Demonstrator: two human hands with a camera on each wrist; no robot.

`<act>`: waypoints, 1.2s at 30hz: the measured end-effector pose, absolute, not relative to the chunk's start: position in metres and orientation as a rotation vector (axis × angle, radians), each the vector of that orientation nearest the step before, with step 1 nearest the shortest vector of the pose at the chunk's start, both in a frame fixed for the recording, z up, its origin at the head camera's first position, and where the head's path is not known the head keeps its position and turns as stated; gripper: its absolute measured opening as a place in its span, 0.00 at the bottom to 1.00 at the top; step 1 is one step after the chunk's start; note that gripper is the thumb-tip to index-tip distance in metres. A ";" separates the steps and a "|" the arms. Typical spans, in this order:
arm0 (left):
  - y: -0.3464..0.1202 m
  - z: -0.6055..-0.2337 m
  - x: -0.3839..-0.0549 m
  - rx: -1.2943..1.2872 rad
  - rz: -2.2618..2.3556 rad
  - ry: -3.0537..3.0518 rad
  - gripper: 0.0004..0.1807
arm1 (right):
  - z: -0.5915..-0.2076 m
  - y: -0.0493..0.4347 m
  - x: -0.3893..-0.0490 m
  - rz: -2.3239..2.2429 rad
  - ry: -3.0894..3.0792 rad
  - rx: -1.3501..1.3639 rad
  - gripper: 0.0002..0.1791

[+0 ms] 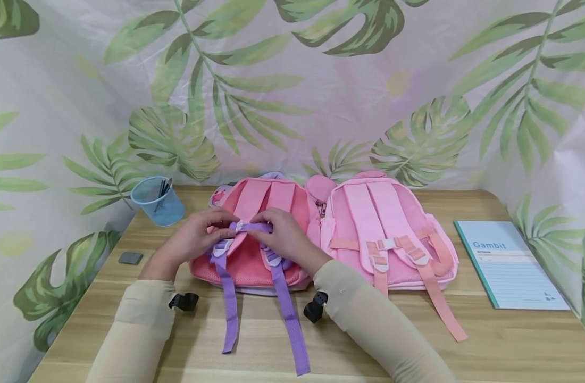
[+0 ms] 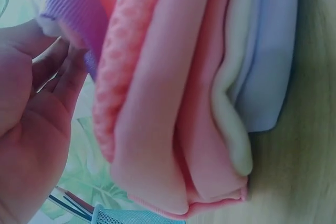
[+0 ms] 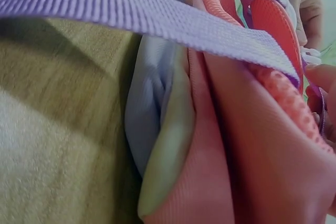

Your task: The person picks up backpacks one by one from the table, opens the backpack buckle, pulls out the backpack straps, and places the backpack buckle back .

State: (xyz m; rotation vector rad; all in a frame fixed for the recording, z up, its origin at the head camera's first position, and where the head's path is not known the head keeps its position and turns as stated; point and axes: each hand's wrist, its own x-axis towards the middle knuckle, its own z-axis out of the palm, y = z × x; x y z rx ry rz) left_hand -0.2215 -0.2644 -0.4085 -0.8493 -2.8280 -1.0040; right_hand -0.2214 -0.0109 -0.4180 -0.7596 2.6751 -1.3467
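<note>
A coral-pink backpack (image 1: 249, 272) lies on the table with its shoulder straps facing up. Across these straps runs a short purple chest strap (image 1: 256, 227) with a white buckle (image 1: 239, 226). My left hand (image 1: 197, 235) pinches the buckle end between thumb and fingers; in the left wrist view that hand (image 2: 39, 124) is beside purple webbing (image 2: 73, 6). On the other side, my right hand (image 1: 290, 238) pinches the chest strap's right part. Its fingertips are partly hidden. Two long purple webbing tails (image 1: 286, 314) hang toward the table's front.
Touching it on the right is a light pink backpack (image 1: 340, 266) with peach straps and a fastened white buckle (image 1: 386, 244). A notebook (image 1: 512, 271) lies further right. At left stand a blue mesh pen cup (image 1: 163, 210) and a small grey block (image 1: 131, 258).
</note>
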 end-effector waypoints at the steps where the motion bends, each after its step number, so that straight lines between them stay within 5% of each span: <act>1: -0.265 -0.408 -0.222 -0.859 -1.011 -2.830 0.16 | -0.418 -0.011 -0.221 -1.347 2.676 -0.760 0.15; 36: -0.264 -0.410 -0.221 -0.848 -1.120 -2.843 0.12 | -0.416 -0.020 -0.223 -1.378 2.585 -0.662 0.17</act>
